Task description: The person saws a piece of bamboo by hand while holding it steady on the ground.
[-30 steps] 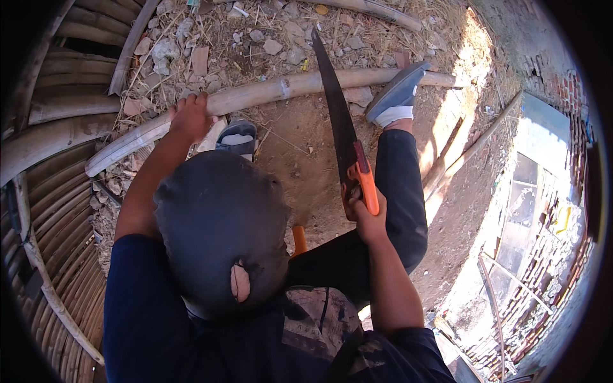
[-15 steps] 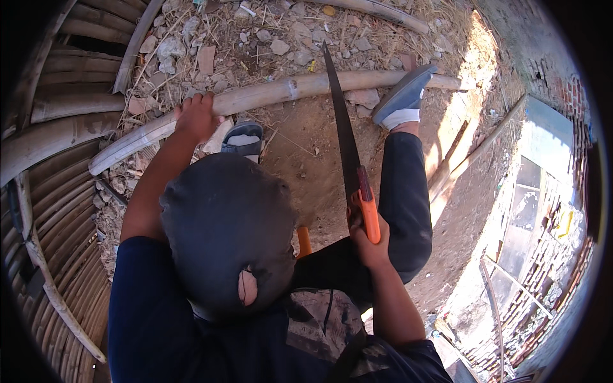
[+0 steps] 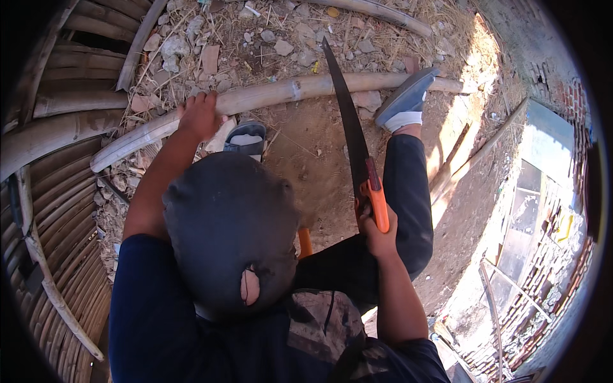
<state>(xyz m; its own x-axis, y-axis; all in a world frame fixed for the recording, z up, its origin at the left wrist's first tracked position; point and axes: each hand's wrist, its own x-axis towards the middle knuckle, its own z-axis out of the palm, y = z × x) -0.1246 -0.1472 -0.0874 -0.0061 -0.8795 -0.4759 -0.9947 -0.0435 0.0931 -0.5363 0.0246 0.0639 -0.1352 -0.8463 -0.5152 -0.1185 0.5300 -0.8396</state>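
Observation:
My left hand (image 3: 201,117) is wrapped over a long, pale bamboo pole (image 3: 255,96) that lies across the ground ahead of me. In my right hand (image 3: 381,235) is the orange handle of a hand saw (image 3: 345,112). The saw's dark, tapering blade points away from me and crosses the pole right of its middle, with the tip beyond the pole. Near the pole's right end, my right shoe (image 3: 407,97) rests against or on it; the exact contact is hidden. My left foot, in a sandal (image 3: 246,138), stands on the near side of the pole.
Stones, broken brick and straw (image 3: 281,48) cover the ground beyond the pole. Another bamboo pole (image 3: 377,16) lies farther off. Slatted bamboo (image 3: 70,210) stands at the left, and a brick wall (image 3: 543,306) at the right. An orange object (image 3: 305,242) shows partly beside my leg.
The saw and my right hand have moved slightly forward, away from me, along the blade's line. My left hand stays on the pole, and the pole appears still.

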